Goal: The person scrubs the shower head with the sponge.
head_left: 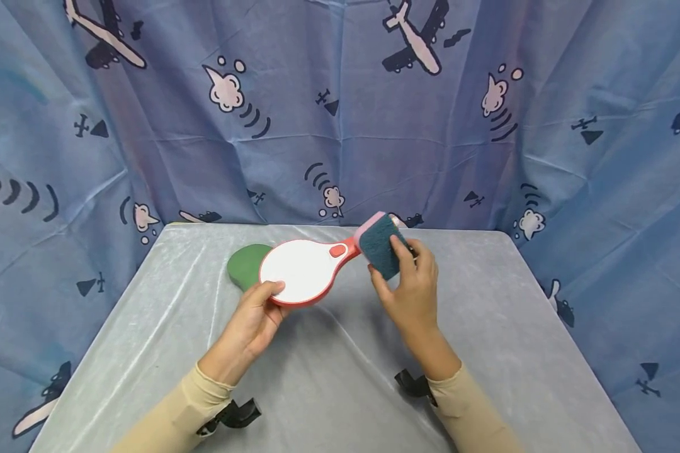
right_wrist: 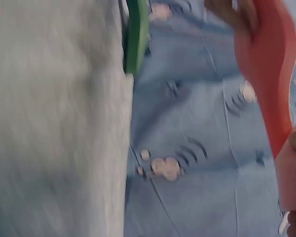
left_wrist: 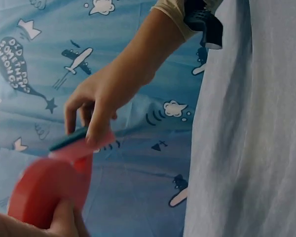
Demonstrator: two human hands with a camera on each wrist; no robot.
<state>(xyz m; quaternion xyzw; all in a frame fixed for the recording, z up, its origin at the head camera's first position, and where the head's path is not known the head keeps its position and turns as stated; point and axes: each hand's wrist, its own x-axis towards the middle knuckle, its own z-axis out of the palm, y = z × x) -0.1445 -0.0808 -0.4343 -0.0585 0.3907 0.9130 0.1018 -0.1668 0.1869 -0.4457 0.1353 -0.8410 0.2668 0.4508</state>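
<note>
My left hand (head_left: 254, 324) grips the rim of a paddle-shaped thing (head_left: 301, 267), its thumb lying on the round white face. It has a red rim, a red back and a red handle pointing right, with a red oval spot at the neck; its exact kind is unclear. My right hand (head_left: 416, 292) holds a sponge (head_left: 381, 244), pink with a dark teal scouring side, against the handle and covers its end. In the left wrist view, the sponge's pink side (left_wrist: 84, 148) faces the red thing (left_wrist: 49, 185). Both are held above the table.
A green rounded thing (head_left: 242, 267) lies on the table behind the left hand, partly hidden by the white face. Grey cloth covers the table (head_left: 328, 390). A blue patterned curtain (head_left: 294, 126) hangs around its back and sides. Black wrist mounts (head_left: 239, 414) sit on both sleeves.
</note>
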